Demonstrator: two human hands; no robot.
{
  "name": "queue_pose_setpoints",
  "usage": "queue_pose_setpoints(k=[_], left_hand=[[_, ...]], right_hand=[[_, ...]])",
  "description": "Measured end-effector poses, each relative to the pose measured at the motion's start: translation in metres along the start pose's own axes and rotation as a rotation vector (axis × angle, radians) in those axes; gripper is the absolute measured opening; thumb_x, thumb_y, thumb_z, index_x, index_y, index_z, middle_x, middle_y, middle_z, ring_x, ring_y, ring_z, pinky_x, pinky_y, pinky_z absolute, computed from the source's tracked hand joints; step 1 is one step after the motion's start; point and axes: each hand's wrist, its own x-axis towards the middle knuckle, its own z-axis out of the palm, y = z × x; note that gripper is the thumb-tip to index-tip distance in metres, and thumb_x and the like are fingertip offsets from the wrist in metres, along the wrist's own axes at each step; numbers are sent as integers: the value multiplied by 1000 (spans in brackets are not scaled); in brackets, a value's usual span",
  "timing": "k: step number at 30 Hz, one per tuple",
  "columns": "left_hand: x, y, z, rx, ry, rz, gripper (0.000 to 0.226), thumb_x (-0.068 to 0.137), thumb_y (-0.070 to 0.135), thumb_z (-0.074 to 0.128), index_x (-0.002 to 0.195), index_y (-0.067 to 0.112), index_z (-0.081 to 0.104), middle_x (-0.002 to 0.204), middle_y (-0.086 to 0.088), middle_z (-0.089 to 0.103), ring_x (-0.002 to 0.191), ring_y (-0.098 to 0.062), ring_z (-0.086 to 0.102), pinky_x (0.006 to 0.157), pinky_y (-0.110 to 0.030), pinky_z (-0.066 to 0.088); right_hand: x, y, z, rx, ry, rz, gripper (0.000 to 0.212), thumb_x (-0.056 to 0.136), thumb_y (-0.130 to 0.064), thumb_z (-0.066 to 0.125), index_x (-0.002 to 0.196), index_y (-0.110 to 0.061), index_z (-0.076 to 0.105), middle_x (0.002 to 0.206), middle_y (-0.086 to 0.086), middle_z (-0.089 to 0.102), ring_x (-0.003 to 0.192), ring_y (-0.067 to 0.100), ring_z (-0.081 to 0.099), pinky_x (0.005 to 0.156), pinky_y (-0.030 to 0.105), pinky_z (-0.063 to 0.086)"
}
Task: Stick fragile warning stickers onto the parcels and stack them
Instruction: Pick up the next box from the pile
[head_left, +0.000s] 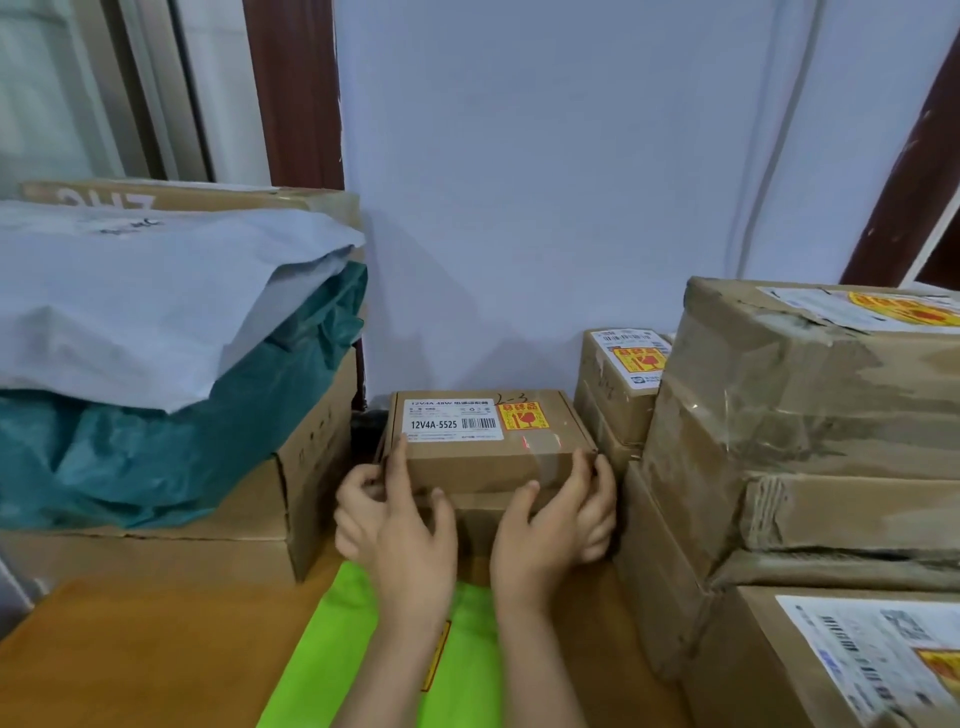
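Note:
A small cardboard parcel (488, 457) with a white label and a yellow-red fragile sticker (524, 415) on its top sits against the wall, on top of another box (475, 519). My left hand (395, 514) grips its left front corner, thumb up along the edge. My right hand (556, 519) grips its right front corner, fingers curled round the side. A green bag (467, 665) lies on the table below my wrists, with a yellow sticker strip partly hidden between my forearms.
A stack of taped parcels (810, 415) with fragile stickers stands to the right, a smaller stickered box (618, 384) behind it. Left, a large carton (291, 478) carries grey and teal mailer bags (156, 332). Orange-brown tabletop (156, 649) shows at lower left.

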Motion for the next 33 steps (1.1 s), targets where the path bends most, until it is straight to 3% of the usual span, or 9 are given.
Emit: queue_pose_setpoints(k=[3,6,9,12,18,25,29,31,33], left_hand=[[0,0,0,-8,-20,-21,51,75,27,50,124,14,56,113,-9,44,99,-25,39,87,-49,35],[1,-1,-1,-41,-126,-30,58,75,38,36,126,16,54,113,-7,59,105,-28,50,93,-44,29],[5,-6,-2,-31,-200,0,64,75,37,40,136,16,46,122,-4,60,114,-26,50,99,-42,23],[8,-9,-2,16,-357,53,69,82,33,51,146,21,31,138,-2,50,130,-20,41,110,-41,12],[15,-9,-6,13,-450,57,77,76,46,38,148,24,25,150,4,35,140,-11,28,115,-40,0],[14,-5,-10,84,-503,88,64,93,34,52,148,23,23,153,4,28,141,-12,25,115,-44,-8],[17,-2,-18,191,-617,120,65,94,39,47,149,21,19,156,4,19,143,-12,18,115,-46,-7],[15,1,-26,176,-660,128,65,94,39,47,149,19,20,154,2,26,143,-13,17,116,-42,-4],[14,8,-36,112,-670,186,62,93,39,46,147,16,26,151,-1,33,141,-16,24,118,-35,9]], right_hand=[[-1,-5,2,-13,18,-33,49,66,-26,40,105,-9,65,117,14,60,108,26,38,91,53,34],[-2,-4,2,-28,-8,-54,51,65,-25,38,105,-10,66,114,11,64,111,23,38,92,59,33],[-3,-2,3,-72,-76,-46,56,66,-25,37,112,-12,66,120,6,64,118,23,46,101,46,21],[-6,0,4,-169,-178,-58,57,64,-19,48,117,-11,65,125,4,63,120,29,54,102,36,12],[-5,0,-3,-196,-366,35,72,68,-27,35,139,-17,48,148,-5,41,141,19,27,109,37,-7],[-2,-9,-13,-231,-519,76,75,74,-30,29,148,-19,31,156,-8,25,146,13,9,112,43,-10],[3,-16,-23,-346,-736,61,65,92,-25,44,151,-22,19,160,-13,4,147,13,-6,113,55,-7],[7,-22,-32,-338,-792,89,62,93,-26,45,150,-22,23,160,-11,9,147,14,-3,114,55,-5],[12,-28,-42,-251,-770,103,55,94,-23,46,147,-20,32,155,-5,29,146,14,11,116,48,1]])
